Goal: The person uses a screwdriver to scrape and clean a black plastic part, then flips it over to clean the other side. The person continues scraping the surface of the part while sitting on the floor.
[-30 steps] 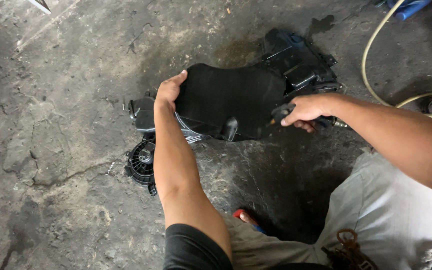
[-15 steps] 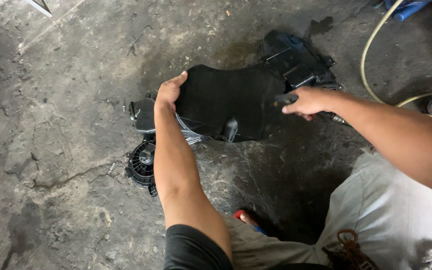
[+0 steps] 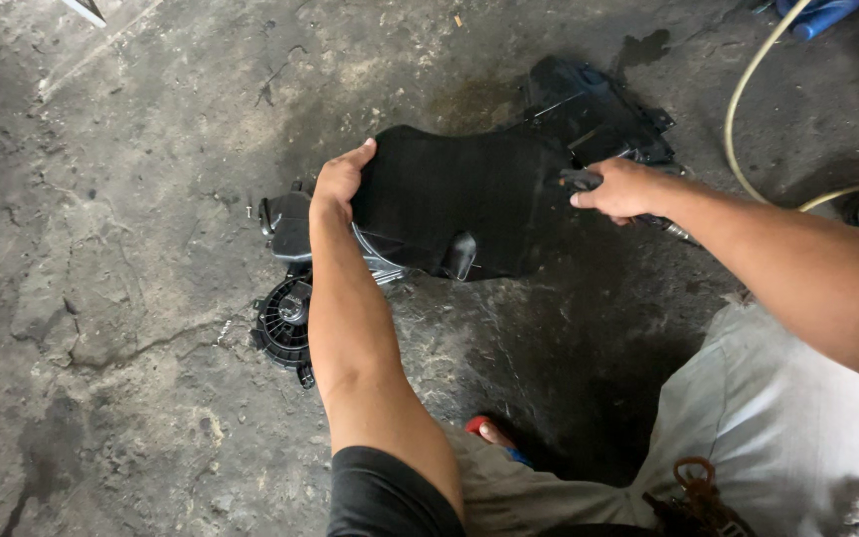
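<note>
Stained, cracked concrete floor (image 3: 101,249), dark wet patch near the person's knees; large black plastic housing (image 3: 469,204) lies flat at centre. Left hand (image 3: 340,179) grips the housing's left edge, thumb on top, seemingly steadying it; right hand (image 3: 620,189) is clenched round a small dark tool or fitting (image 3: 581,180) at the housing's right side, which one I cannot tell. Round black blower fan (image 3: 285,323) sits on the floor just beside the left forearm, near-left of the housing; yellowish hose (image 3: 748,94) curves far right, well apart.
</note>
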